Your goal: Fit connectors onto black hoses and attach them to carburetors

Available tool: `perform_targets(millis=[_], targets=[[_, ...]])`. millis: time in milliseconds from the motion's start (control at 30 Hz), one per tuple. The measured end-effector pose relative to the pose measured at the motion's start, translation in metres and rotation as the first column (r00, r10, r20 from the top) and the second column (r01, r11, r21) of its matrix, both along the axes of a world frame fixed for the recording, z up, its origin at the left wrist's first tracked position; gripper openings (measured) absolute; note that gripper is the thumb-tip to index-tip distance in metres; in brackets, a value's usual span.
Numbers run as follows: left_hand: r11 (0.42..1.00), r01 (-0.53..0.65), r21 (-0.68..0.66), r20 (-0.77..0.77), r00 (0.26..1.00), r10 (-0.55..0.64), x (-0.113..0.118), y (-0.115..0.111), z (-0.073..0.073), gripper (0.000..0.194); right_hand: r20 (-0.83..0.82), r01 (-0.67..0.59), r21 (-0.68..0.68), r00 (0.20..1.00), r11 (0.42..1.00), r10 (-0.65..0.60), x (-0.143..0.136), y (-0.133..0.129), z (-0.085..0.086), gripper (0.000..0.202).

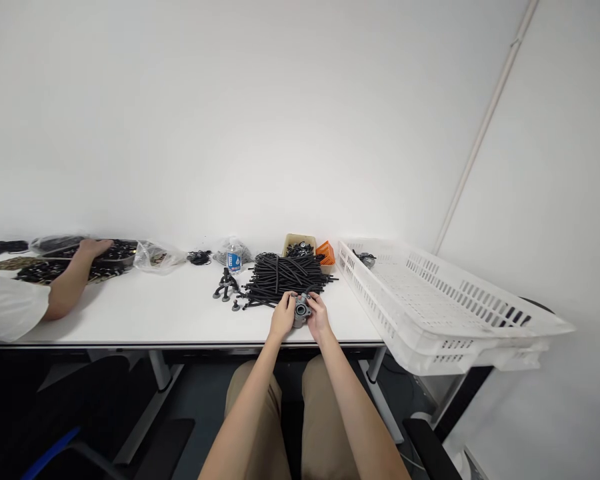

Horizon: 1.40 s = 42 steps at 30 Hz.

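Note:
Between my hands, at the front of the white table (180,320), is a grey fitting (301,311) with a round opening facing me. My left hand (283,315) grips it from the left, fingers closed around its side. On the other side my right hand (319,316) pinches its upper right part, where a short dark piece shows. Directly behind lies a large pile of black tubes (285,275). Left of the pile stand several black tube pieces with grey round ends (225,285). My fingertips partly hide the fitting.
A large white slatted crate (405,320) juts past the table's right edge, with a grey part (365,259) inside. Behind the tubes are a yellowish bin (300,239) and an orange basket (326,252). A labelled bottle (235,259) stands nearby. At left, another person's arm (75,283) reaches over black parts.

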<state>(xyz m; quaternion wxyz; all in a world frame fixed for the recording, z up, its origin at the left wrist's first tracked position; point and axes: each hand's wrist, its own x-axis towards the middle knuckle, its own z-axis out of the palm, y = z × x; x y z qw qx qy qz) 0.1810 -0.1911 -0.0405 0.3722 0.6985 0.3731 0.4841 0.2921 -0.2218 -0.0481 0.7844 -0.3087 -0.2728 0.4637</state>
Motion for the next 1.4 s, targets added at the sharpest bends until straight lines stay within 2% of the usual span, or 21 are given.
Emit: perform_targets(millis=[433,733,1000,1400], targets=[[1.0,0.019,0.0,0.013,1.0,-0.019,-0.0001,-0.0002,-0.001,0.032,0.022,-0.008,0.007,1.0,1.0,0.008,-0.0016,0.0039,-0.0024,0.038],[1.0,0.011,-0.005,0.011,1.0,-0.011,-0.0005,0.0001,-0.0009,0.032,0.031,-0.007,0.01,1.0,1.0,0.006,0.0,0.0029,-0.0015,0.022],[1.0,0.012,-0.013,0.01,1.0,-0.012,0.0,0.0011,-0.0021,0.032,-0.005,-0.015,0.012,1.0,1.0,0.015,0.0024,0.0032,-0.0047,0.021],[1.0,0.001,-0.005,0.005,1.0,-0.001,0.0007,0.0042,-0.004,0.032,-0.007,-0.031,0.019,1.0,0.999,0.031,0.0019,0.0035,-0.0046,0.037]])
